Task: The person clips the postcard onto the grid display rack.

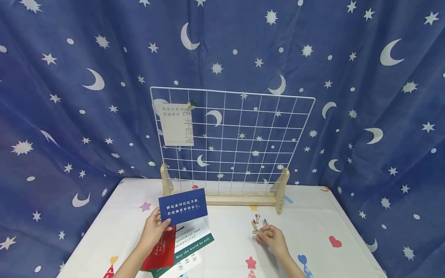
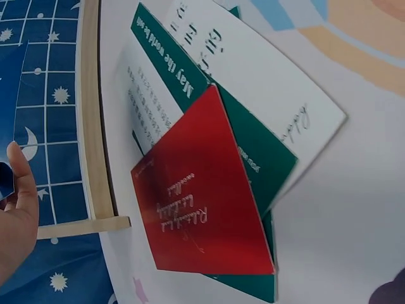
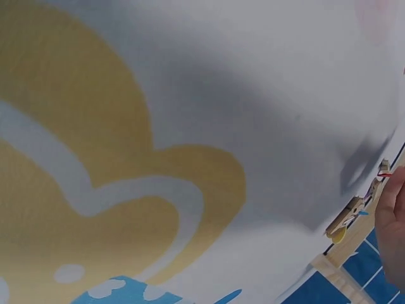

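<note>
My left hand (image 1: 153,228) holds a dark blue postcard (image 1: 183,207) with white Chinese lettering by its left edge, thumb on its front. At the left edge of the left wrist view, part of that hand (image 2: 19,215) and the card show. Below lie overlapping postcards: a red one (image 2: 202,196) on top, a green-and-white one (image 2: 171,69) and a white one (image 2: 285,95). On the right, my right hand (image 1: 274,240) pinches a small wooden clothespin (image 1: 256,232) at its fingertips. Several more clothespins (image 1: 257,219) with coloured decorations lie just beyond.
A white wire grid (image 1: 236,92) stands in wooden feet (image 1: 281,193) at the back of the table. A cream card (image 1: 175,127) hangs at its upper left from a clothespin with a green decoration (image 1: 193,103). Behind is a blue star-patterned curtain (image 1: 347,96).
</note>
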Available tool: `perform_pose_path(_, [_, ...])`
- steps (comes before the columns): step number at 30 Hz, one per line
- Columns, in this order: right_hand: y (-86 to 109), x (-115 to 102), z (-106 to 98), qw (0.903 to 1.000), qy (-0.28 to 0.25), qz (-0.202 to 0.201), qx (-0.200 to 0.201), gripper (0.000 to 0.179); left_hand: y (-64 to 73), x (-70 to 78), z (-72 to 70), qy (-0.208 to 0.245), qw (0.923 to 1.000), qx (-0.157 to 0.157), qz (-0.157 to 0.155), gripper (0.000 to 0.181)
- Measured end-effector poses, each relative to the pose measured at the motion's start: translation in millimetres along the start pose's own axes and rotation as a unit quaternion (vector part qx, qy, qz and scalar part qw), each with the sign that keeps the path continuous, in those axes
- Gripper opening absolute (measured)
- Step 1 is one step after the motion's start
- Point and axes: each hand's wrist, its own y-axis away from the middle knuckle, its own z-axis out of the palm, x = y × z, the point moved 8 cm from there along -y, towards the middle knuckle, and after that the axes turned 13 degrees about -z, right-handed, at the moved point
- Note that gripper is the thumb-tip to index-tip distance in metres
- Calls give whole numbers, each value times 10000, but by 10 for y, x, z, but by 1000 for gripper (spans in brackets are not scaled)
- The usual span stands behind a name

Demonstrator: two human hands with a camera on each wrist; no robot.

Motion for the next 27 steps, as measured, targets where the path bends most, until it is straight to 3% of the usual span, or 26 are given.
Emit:
perform_pose_path(5, [27, -41, 97, 9986, -177, -168, -468, 21, 16, 72, 12, 207, 9998, -56, 54, 49])
perform_pose_path(10, [61, -86, 158, 9975, -133, -230, -662, 21, 26, 128, 14, 244, 9996, -79, 118, 46])
perform_pose_path(14, [71, -117, 170, 9974, 2, -238, -679, 21, 30, 180, 14, 186, 9997, -72, 170, 45])
perform_pose_path(27, [-26, -287, 146, 9955, 481, -634, -518, 14, -117, 430, 130, 635, 9973, -166, 321, 41])
